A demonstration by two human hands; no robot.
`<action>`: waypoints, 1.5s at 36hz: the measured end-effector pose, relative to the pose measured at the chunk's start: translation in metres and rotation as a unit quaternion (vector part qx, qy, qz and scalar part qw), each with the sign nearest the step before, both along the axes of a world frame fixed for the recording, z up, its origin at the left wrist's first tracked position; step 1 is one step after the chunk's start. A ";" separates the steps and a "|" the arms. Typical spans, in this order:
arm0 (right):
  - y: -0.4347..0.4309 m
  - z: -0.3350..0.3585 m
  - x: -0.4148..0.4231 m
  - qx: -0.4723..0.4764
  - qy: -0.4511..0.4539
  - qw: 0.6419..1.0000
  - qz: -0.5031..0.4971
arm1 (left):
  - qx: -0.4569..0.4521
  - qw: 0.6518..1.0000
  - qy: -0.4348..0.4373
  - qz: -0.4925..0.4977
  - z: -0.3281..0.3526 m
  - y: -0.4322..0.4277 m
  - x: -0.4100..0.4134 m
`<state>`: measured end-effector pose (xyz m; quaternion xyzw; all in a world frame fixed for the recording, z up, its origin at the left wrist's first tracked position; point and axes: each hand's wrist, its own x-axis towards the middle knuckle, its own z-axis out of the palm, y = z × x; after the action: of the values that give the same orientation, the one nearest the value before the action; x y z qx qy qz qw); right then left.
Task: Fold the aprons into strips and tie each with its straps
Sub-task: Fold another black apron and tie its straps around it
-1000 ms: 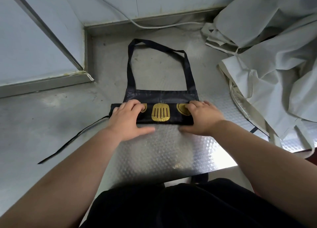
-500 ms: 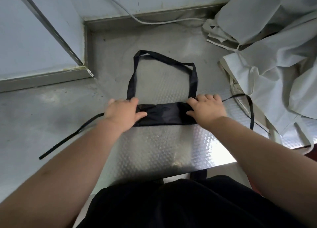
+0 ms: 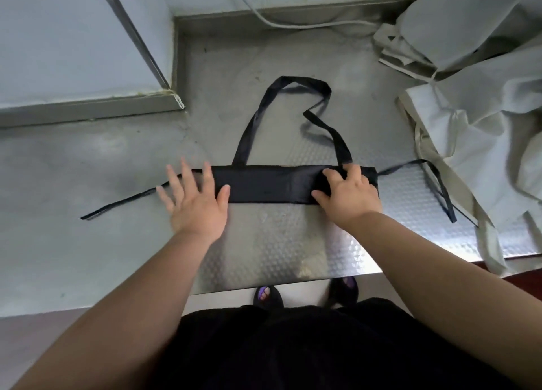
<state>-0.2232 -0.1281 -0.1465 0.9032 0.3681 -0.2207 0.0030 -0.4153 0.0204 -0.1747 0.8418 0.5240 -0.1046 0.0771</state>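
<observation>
1. We judge the folding step to be about finished: the black apron (image 3: 272, 188) lies as one flat strip across the tabletop (image 3: 264, 243), near its front edge and between our two hands.
2. Our left hand (image 3: 196, 204) is wide open, fingers spread and holding nothing. It sits at the strip's left end, and only the thumb seems to touch the cloth.
3. Our right hand (image 3: 349, 194) rests on the strip's right part with bent fingers. They appear to grip the fabric at its far edge, just by the root of the neck loop (image 3: 249, 131).
4. The neck loop trails away from us, twisted on its right side. The left waist strap (image 3: 123, 203) runs out to the left, and the right waist strap (image 3: 440, 190) curls toward the heap of pale aprons (image 3: 484, 111), which are not yet folded.
5. The tying step looks next. It probably calls for pinning the strip with one hand, gathering a strap with the other, winding it round, then knotting it with its partner.
6. The slick cloth may spring open once the pressure comes off.
</observation>
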 end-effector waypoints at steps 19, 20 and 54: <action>0.005 -0.008 0.003 0.027 0.043 0.998 0.035 | -0.005 0.875 -0.443 0.198 0.001 -0.030 0.055; 0.005 -0.009 0.003 0.030 0.042 0.998 0.034 | 0.023 0.901 -0.420 0.103 -0.003 -0.032 0.052; 0.015 0.001 -0.008 0.335 0.352 0.526 -0.698 | -0.024 0.941 -0.155 -0.300 -0.010 -0.022 0.039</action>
<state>-0.2313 -0.1135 -0.1451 0.6552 -0.3617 -0.3130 -0.5847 -0.3765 -0.0018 -0.1847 0.9635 0.2265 -0.0041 0.1428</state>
